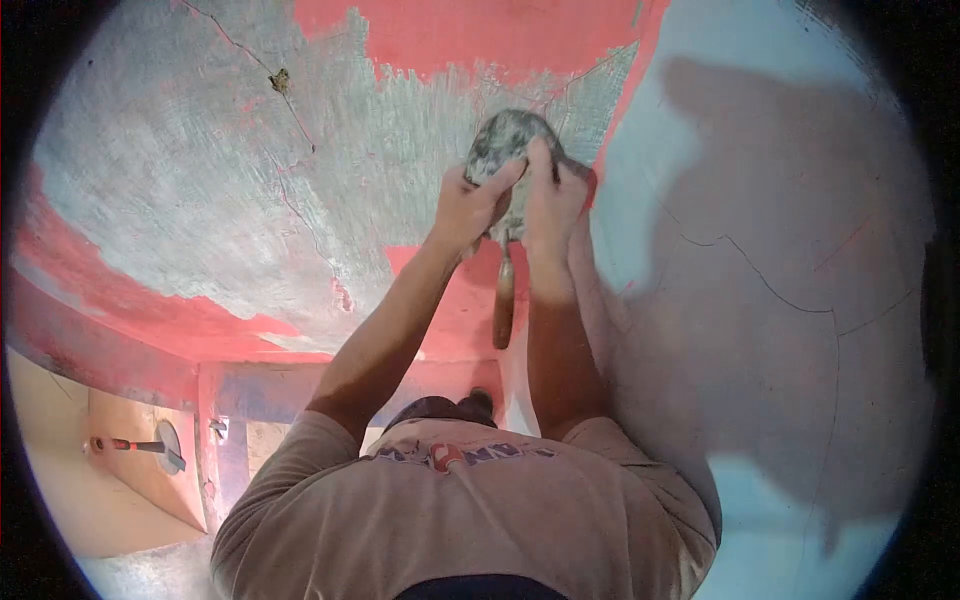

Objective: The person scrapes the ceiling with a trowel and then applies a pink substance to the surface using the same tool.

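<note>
red surface (pixel 480 35) scraped to grey plaster (pixel 200 170); left hand (pixel 468 205) and right hand (pixel 550 205) both clenched on trowel (pixel 508 150), blade pressed against plaster.

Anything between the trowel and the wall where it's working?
Nothing visible. Left hand and right hand both press on the trowel, whose blade sits against the wall at the edge of the grey plaster. The handle hangs free below. The contact face itself is hidden.
</note>
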